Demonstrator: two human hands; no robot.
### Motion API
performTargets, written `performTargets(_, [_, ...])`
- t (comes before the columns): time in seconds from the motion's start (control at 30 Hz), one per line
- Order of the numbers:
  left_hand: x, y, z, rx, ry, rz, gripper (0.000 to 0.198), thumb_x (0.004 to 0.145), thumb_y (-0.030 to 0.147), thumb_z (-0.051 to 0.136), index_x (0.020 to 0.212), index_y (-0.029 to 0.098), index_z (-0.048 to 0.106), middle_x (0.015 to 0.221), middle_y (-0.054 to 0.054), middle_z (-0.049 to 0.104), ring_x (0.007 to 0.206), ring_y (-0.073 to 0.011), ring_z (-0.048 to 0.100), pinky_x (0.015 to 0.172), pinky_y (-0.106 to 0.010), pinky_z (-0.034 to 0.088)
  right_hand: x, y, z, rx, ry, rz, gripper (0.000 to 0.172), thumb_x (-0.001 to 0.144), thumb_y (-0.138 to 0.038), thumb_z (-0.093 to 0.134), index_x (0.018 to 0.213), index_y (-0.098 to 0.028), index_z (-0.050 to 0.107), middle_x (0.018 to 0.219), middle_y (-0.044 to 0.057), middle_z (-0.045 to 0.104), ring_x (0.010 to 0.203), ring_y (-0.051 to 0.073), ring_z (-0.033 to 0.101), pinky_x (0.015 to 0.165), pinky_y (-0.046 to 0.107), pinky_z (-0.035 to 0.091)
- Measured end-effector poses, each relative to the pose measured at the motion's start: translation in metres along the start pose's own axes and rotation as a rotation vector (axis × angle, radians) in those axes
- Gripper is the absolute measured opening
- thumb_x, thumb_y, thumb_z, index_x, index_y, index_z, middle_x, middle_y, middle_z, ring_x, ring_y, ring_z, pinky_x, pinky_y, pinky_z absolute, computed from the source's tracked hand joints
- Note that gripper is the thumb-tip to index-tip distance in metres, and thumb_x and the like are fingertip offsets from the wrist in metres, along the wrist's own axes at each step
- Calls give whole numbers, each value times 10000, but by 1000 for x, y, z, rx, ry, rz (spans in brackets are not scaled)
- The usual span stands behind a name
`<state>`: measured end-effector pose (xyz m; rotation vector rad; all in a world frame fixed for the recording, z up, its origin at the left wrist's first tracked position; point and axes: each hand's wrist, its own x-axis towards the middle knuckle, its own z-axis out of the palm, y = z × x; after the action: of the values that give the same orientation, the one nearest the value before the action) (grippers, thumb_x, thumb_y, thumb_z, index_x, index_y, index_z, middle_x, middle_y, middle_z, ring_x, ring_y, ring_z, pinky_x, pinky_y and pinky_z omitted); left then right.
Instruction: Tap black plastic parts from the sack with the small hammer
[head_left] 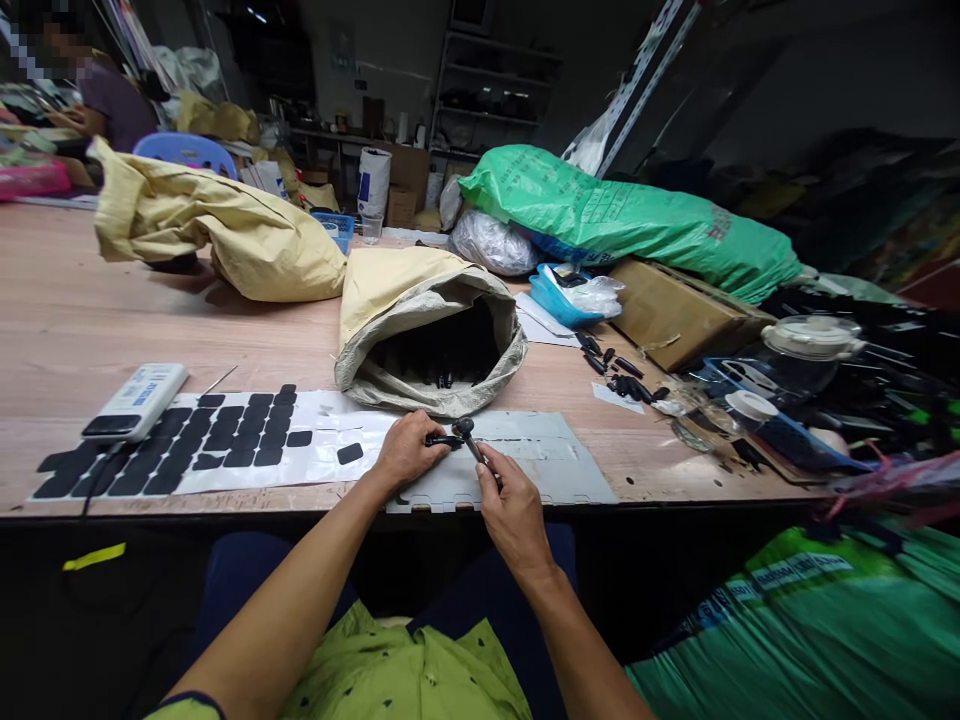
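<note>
My left hand [407, 452] pinches a small black elongated part [442, 440] just above a grey board [577, 470]. In the closed fingers of my right hand [516, 505] is a dark tool with a round head and a straight handle [468, 437], tilted toward me. The tool's head meets or overlaps the end of the black part; the exact contact is too small to make out. Behind both hands, an open yellow sack [405, 275] lies with its mouth toward me and dark pieces inside. Left of the board is a white sheet [319, 465] with rows of black rounded-square pads [247, 430].
A white boxy device [139, 400] with a cable stands at left. Loose black parts [626, 380] lie right of the sack, near a blue bowl [566, 295] and cardboard box [679, 310]. A green sack [630, 215] rests behind. Another person [116, 105] sits far left.
</note>
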<state>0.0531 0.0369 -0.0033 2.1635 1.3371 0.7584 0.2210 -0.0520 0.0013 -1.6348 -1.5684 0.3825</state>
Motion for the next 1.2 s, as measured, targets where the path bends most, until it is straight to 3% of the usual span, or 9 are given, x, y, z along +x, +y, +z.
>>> performTargets(0.13, [0,0,-1,-11,-16,-13,135,787,267,726,907,207,744,841,-18,597,856,-186,557,761,-293,417,0,-10,0,37,15,-33,381,925,-315,454,1228,-192,649,1218,105,673,1127,224,628,991,397,498])
performTargets(0.3, [0,2,-2,0,-33,-18,73,797,254,702,843,210,739,829,-20,592,847,-187,559,745,-293,418,-3,-6,8,30,-75,-16,368,908,-296,458,1189,-188,669,1189,100,686,1098,219,639,962,380,505])
performTargets(0.43, [0,3,-1,-28,-19,-32,142,776,273,722,904,214,742,855,-19,614,875,-195,570,776,-303,429,14,0,3,9,-6,-2,361,898,-304,469,1173,-191,675,1151,91,696,1054,220,639,907,361,502])
performTargets(0.67, [0,2,-2,-39,-3,-33,151,760,273,721,894,203,725,850,-15,628,855,-191,577,757,-303,440,64,14,1,-334,100,97,354,888,-197,493,1192,-218,674,1076,71,671,937,196,589,774,293,421])
performTargets(1.0, [1,-1,-5,-28,-50,-11,180,825,344,672,932,211,729,844,-21,627,834,-191,553,763,-308,421,61,30,22,-656,140,-37,335,935,-183,480,1222,-229,647,956,64,623,823,177,505,703,293,330])
performTargets(1.2, [-14,12,-22,-358,-91,-52,294,901,417,521,847,186,695,814,-21,615,808,-172,549,766,-292,422,62,30,21,-657,137,-47,336,928,-183,482,1224,-224,636,950,70,616,819,185,499,686,299,324])
